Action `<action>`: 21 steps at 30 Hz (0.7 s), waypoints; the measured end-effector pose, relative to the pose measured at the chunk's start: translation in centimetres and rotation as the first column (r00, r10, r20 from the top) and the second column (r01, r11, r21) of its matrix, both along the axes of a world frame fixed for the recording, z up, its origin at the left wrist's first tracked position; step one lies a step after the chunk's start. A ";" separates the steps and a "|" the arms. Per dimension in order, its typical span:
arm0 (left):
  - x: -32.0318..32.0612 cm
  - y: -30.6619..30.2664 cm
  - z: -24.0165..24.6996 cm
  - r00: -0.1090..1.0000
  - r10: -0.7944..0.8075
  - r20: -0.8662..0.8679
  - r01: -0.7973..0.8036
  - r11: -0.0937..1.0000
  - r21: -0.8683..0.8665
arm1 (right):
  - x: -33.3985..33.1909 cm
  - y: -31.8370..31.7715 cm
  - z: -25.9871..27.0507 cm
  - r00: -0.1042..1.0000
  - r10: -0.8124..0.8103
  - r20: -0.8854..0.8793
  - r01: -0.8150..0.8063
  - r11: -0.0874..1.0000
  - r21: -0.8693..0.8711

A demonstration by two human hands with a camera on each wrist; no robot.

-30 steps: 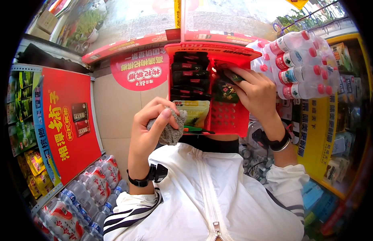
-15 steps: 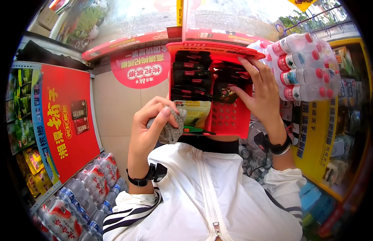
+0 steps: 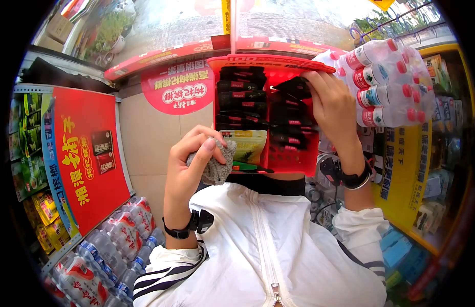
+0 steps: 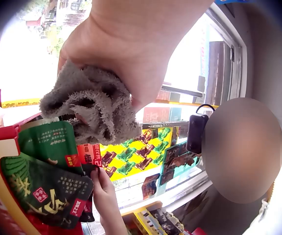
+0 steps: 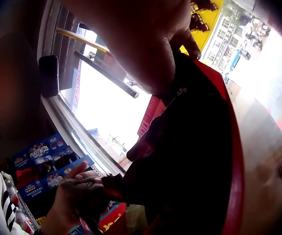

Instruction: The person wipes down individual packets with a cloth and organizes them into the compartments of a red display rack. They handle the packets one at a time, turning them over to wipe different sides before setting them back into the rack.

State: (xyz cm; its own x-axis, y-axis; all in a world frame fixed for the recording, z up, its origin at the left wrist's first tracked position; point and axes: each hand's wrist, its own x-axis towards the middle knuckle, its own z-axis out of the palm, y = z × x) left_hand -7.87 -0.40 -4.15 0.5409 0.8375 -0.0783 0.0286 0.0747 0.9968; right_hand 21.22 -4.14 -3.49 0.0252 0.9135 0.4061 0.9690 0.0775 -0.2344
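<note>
A red box (image 3: 294,166) with two compartments stands in front of my body. My left hand (image 3: 189,156) grips a bunched grey cloth (image 3: 217,162) beside the box's near left corner; the left wrist view shows the cloth (image 4: 89,105) hanging from the fingers. My right hand (image 3: 332,105) reaches over the right wall, its curled fingers pinching a black packet (image 3: 294,88) at the back of the right compartment. Other black packets (image 3: 288,120) lean in a row in front of it. The left compartment holds black packets (image 3: 242,97) and a yellow-green pouch (image 3: 247,146).
Shrink-wrapped water bottles (image 3: 378,84) stand right of the box. To the left are a red sign board (image 3: 89,153) and more packed bottles (image 3: 120,230). A window pane (image 3: 176,25) lies beyond the box, and a yellow display (image 3: 401,163) at the right.
My right hand first lies over a packet, then spreads its fingers, and now grips at the back right. The right-hand packets have shifted into a row. My left hand stays with the cloth.
</note>
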 end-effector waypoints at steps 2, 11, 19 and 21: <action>-0.1 0.0 0.0 1.000 0.000 0.003 0.000 1.000 -0.008 | 0.0 0.2 0.1 0.997 0.024 0.080 -0.024 1.000 0.002; -0.2 0.0 -0.1 1.000 0.004 0.005 -0.004 1.000 -0.003 | 0.0 -1.6 -0.2 0.971 0.158 -0.181 -0.202 0.944 -0.260; 0.0 0.2 -0.2 1.000 -0.010 0.005 0.010 1.000 0.004 | -0.4 -2.9 1.1 0.965 0.195 -0.177 -0.233 0.945 -0.230; 0.1 0.2 -0.3 1.000 -0.015 0.002 0.015 1.000 0.012 | -0.3 -3.7 1.0 0.946 0.262 -0.193 -0.312 0.897 -0.313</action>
